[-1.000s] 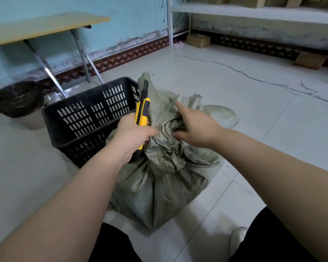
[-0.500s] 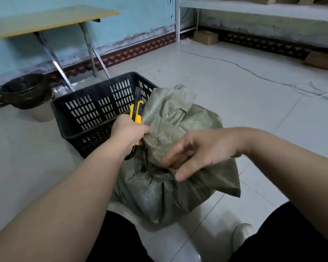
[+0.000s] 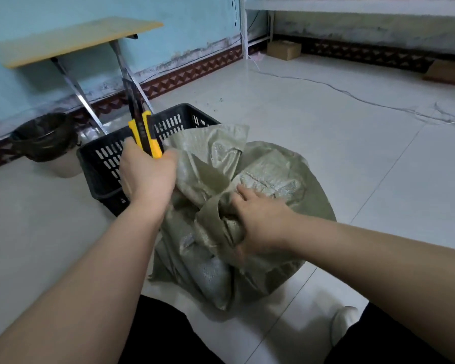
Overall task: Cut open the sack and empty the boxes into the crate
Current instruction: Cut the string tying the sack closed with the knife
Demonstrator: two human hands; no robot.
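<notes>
A grey-green woven sack (image 3: 268, 185) lies bulging on the tiled floor in front of me, its loose top flap folded toward the crate. My left hand (image 3: 149, 174) grips a yellow and black utility knife (image 3: 143, 132), blade extended and pointing up, just left of the sack's top. My right hand (image 3: 260, 222) grips a bunched fold of the sack near its neck. The black slotted plastic crate (image 3: 103, 158) stands behind the sack at the left, partly hidden by my left hand. No boxes show; the sack hides its contents.
A folding table (image 3: 79, 40) stands at the back left by the blue wall, with a lined bin (image 3: 45, 140) beside it. Cardboard boxes (image 3: 284, 49) sit by the white shelf frame at the back. A cable (image 3: 352, 95) runs across the floor. My knees frame the bottom.
My left hand has lifted the knife up and away from the sack's neck. My right hand has dropped from the top flap and taken hold of a lower fold. The top has spread open.
</notes>
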